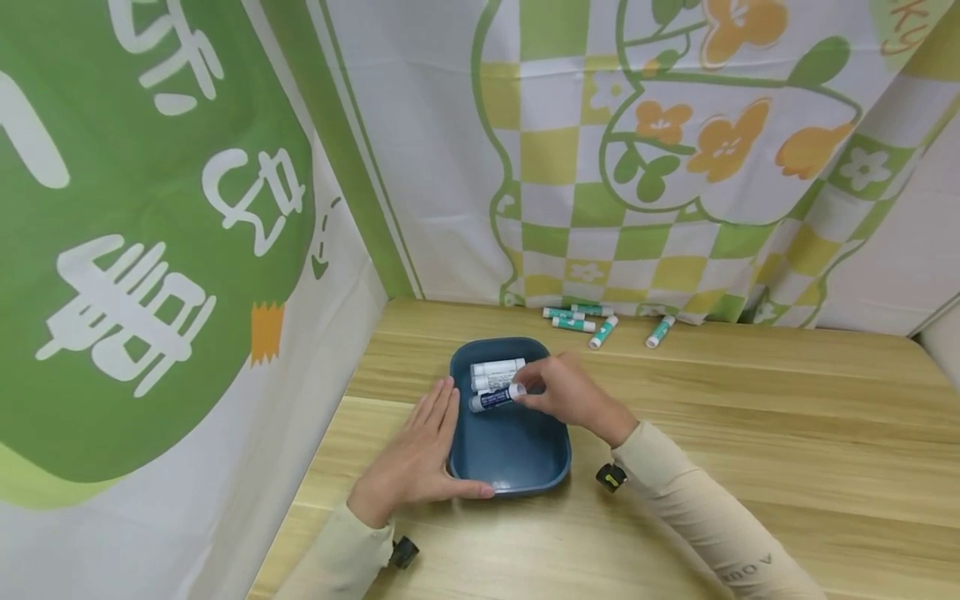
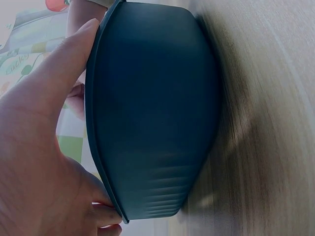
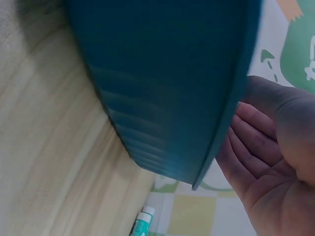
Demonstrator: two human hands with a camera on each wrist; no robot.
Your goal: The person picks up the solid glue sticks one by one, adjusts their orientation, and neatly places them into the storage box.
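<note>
A blue rectangular bin point(image 1: 513, 450) with rounded corners stands on the wooden table. My left hand point(image 1: 416, 454) lies along its left rim, fingers straight and thumb on the near edge; the left wrist view shows that hand point(image 2: 44, 132) against the bin's rim point(image 2: 91, 98). My right hand point(image 1: 566, 392) reaches over the right rim and pinches the white end of a dark-blue-labelled tube point(image 1: 493, 398) inside the bin. White tubes point(image 1: 497, 367) lie beside it at the far end. In the right wrist view the bin wall point(image 3: 162, 88) hides what the right hand point(image 3: 275, 147) holds.
Several green-and-white tubes point(image 1: 574, 324) lie in a group at the table's back edge, and a separate one point(image 1: 660, 332) lies to their right. Patterned cloth point(image 1: 555, 183) hangs behind the table, and another green-and-white cloth point(image 1: 150, 333) hangs on the left.
</note>
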